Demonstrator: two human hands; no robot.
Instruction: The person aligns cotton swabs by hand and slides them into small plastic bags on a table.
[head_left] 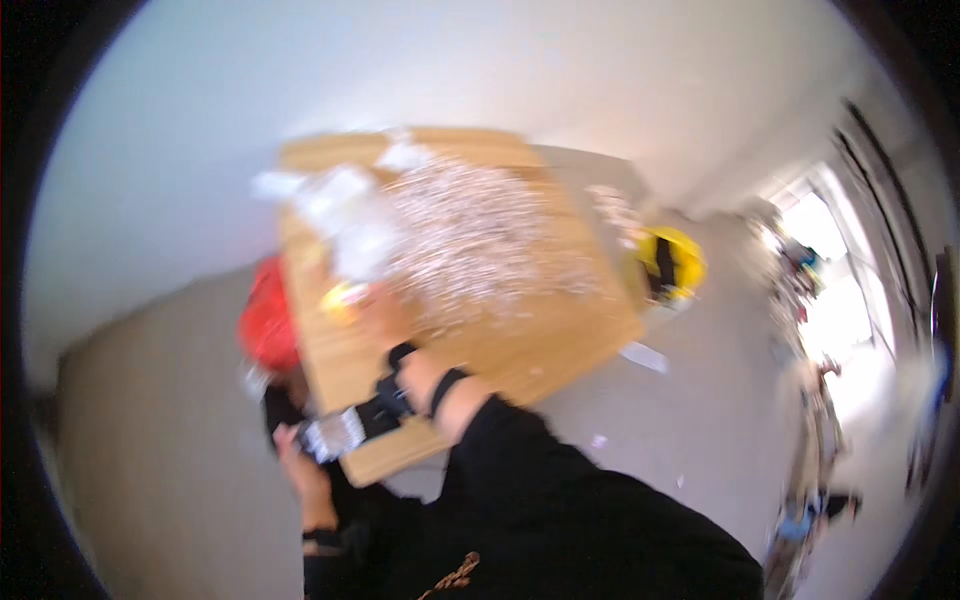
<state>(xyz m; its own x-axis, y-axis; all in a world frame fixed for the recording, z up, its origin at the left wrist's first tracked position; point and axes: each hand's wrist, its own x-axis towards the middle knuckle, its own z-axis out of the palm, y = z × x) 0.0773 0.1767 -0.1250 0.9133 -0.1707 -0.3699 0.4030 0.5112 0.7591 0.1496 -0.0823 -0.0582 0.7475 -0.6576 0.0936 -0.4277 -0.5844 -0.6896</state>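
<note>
The whole view is smeared by motion. My left hand (297, 458), low beside the table's near left corner, grips a small packet (334, 434) that looks clear and filled with whitish pieces. Over the tabletop stretches my right hand (378, 308), at a small yellow and white thing (342, 300); its fingers are too blurred to show whether they hold it. Beyond that hand lies a wide spread of small pale pink-white pieces (468, 235). Whitish, clear-looking plastic bags (352, 222) lie to the left of the spread. Black bands circle both wrists.
The wooden table (560, 330) stands by a pale wall. A red bag (266, 318) hangs or stands at its left edge. On the right are a yellow container (680, 262) with something dark in it and a white scrap (645, 357) on the floor. Clutter lines the bright window.
</note>
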